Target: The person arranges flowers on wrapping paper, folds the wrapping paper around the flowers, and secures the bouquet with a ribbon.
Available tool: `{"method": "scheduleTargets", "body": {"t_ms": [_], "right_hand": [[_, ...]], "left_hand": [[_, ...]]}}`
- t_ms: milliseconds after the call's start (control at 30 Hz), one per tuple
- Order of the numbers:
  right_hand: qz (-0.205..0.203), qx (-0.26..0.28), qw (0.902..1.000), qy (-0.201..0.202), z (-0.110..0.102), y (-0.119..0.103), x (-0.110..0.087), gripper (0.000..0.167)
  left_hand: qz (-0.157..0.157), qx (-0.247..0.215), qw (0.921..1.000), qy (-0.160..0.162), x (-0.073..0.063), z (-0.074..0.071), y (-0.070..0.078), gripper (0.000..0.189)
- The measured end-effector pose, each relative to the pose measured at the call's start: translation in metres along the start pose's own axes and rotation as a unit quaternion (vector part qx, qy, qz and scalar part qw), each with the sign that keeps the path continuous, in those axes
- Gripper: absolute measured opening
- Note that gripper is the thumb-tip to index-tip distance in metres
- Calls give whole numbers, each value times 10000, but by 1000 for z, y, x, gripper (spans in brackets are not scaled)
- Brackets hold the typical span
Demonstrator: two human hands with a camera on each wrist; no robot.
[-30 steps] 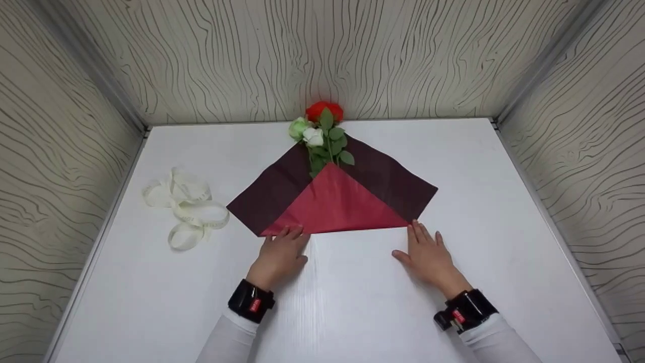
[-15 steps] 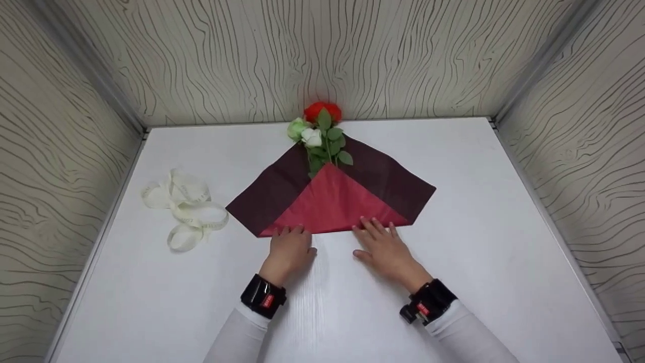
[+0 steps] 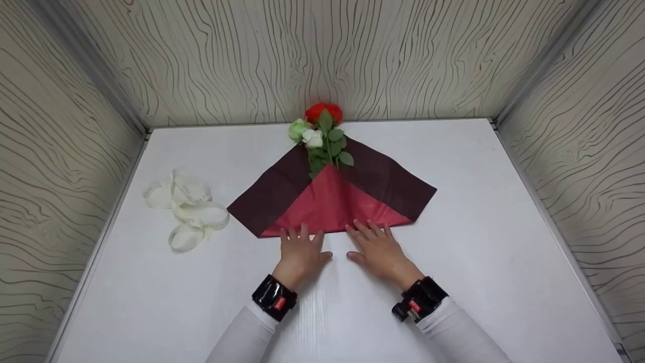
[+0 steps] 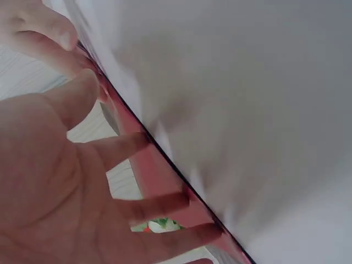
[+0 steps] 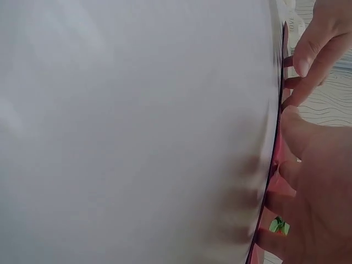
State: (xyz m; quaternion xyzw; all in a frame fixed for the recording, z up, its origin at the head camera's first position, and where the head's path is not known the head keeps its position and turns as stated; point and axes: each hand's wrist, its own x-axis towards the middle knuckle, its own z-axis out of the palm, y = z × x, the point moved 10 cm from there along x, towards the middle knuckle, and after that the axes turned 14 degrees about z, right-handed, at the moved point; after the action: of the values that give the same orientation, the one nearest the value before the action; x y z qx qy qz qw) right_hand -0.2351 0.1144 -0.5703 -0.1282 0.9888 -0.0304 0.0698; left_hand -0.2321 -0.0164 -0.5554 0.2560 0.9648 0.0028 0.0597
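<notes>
A sheet of wrapping paper [image 3: 272, 194], dark maroon on one face, lies on the table with its lower part folded up into a red triangle [image 3: 327, 201]. Stems of a red flower [image 3: 317, 110], a white rose [image 3: 313, 138] and a pale green flower [image 3: 297, 129] run in under the triangle's tip. My left hand [image 3: 301, 256] rests its spread fingertips on the folded bottom edge, left of the middle. To its right, my right hand [image 3: 381, 254] lays straight fingertips on the same edge. Both wrist views show fingers [image 4: 159, 204] along that thin dark fold line.
A loosely looped cream ribbon [image 3: 194, 214] with printing lies to the left of the paper. The white table [image 3: 504, 252] is bounded by wood-patterned panels [image 3: 403, 55] at the back and sides. The red flower reaches the back edge.
My right hand has slid left along the fold from the paper's right corner to near the middle. My left hand has shifted slightly right. The red fold now shows a raised crease.
</notes>
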Motion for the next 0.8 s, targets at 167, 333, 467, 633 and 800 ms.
{"method": "scheduleTargets", "body": {"t_ms": [167, 333, 467, 633, 800], "right_hand": [[-18, 37, 9999, 150, -3, -1, 0, 65], [-152, -33, 9998, 145, -1, -1, 1, 64], [-241, 4, 9996, 133, -1, 0, 2, 63], [-278, 26, 9996, 44, 0, 3, 3, 63], [-94, 160, 9998, -59, 1, 12, 1, 64]], "left_hand": [[369, -142, 9991, -118, 11, 2, 15, 72], [650, -442, 9964, -323, 13, 11, 23, 73], [635, -622, 9956, -299, 10, 12, 19, 71], [673, -915, 9933, -218, 5, 14, 12, 70], [490, -858, 9948, -254, -7, 15, -4, 70]]}}
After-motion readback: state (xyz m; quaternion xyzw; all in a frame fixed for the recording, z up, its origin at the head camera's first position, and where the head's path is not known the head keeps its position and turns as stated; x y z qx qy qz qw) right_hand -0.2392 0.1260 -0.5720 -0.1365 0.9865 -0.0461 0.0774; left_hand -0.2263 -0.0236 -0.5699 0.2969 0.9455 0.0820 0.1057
